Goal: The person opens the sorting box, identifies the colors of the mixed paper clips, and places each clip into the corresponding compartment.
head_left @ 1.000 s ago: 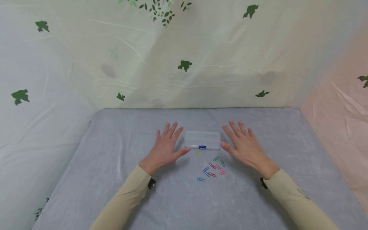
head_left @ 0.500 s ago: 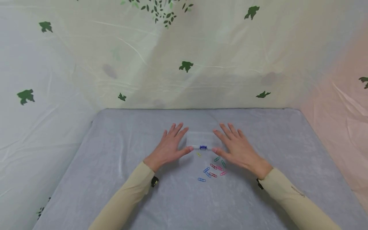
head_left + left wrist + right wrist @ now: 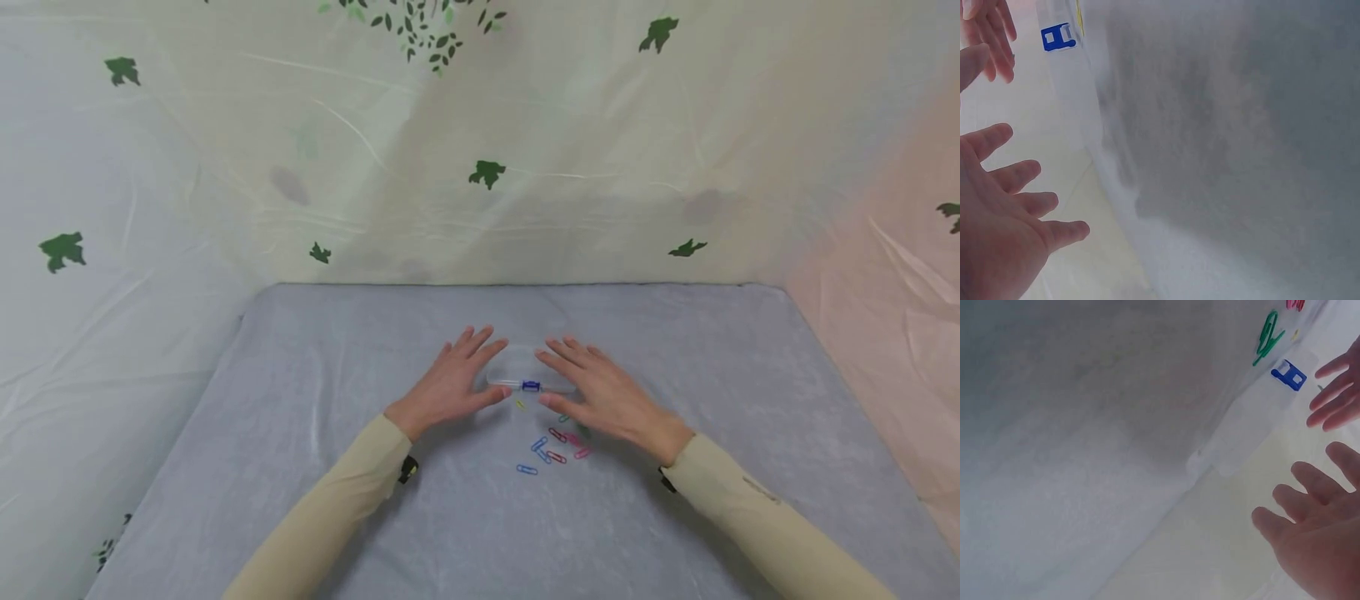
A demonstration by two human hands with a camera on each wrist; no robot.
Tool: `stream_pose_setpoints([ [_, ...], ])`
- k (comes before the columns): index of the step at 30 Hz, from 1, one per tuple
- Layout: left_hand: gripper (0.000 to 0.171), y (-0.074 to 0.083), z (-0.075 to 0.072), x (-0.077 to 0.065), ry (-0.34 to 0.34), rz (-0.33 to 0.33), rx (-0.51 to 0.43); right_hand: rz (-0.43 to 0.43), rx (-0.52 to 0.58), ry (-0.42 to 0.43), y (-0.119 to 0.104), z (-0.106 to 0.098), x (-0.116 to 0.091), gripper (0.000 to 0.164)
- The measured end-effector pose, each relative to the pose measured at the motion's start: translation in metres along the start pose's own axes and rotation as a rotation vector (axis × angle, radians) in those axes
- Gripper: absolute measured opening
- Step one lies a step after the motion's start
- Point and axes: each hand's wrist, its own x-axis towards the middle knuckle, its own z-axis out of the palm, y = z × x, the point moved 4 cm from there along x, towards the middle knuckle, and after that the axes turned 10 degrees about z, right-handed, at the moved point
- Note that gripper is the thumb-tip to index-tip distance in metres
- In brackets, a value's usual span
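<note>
A clear plastic box (image 3: 522,360) with a blue latch (image 3: 531,386) on its near side lies on the grey cloth. My left hand (image 3: 454,383) hovers at the box's left end, fingers spread and straight. From the right, my right hand (image 3: 606,395) reaches over the box's right part with its fingers extended, hiding some of it. Neither hand holds anything. In the left wrist view the blue latch (image 3: 1059,37) shows beyond my fingers. Green paper clips (image 3: 1267,339) appear near the box in the right wrist view.
Several paper clips lie scattered in front of the box, among them a yellow one (image 3: 521,404), a blue one (image 3: 527,470), a red one (image 3: 557,457) and a pink one (image 3: 582,453). A pale curtain (image 3: 375,200) with green leaf prints rises behind the cloth-covered table (image 3: 300,467).
Both hands have moved inward toward each other over the box. My right hand has travelled farther and now covers its right part and some green clips. The box and clips stay put.
</note>
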Motion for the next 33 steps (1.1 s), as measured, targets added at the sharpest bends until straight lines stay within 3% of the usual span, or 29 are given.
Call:
stream_pose_setpoints([
  [10, 0.073, -0.009, 0.004, 0.012, -0.052, -0.028, -0.025, -0.094, 0.039, 0.057, -0.009, 0.005, 0.010, 0.049],
  [16, 0.074, -0.017, 0.004, 0.020, -0.071, -0.050, -0.090, -0.090, 0.017, 0.053, -0.011, 0.007, 0.016, 0.038],
  [24, 0.071, -0.022, 0.008, 0.028, -0.077, -0.038, -0.110, -0.100, 0.022, 0.063, -0.010, 0.009, 0.018, 0.022],
  [33, 0.062, -0.020, 0.009, 0.031, -0.051, 0.000, -0.095, -0.112, 0.023, 0.071, -0.009, 0.008, 0.018, 0.016],
])
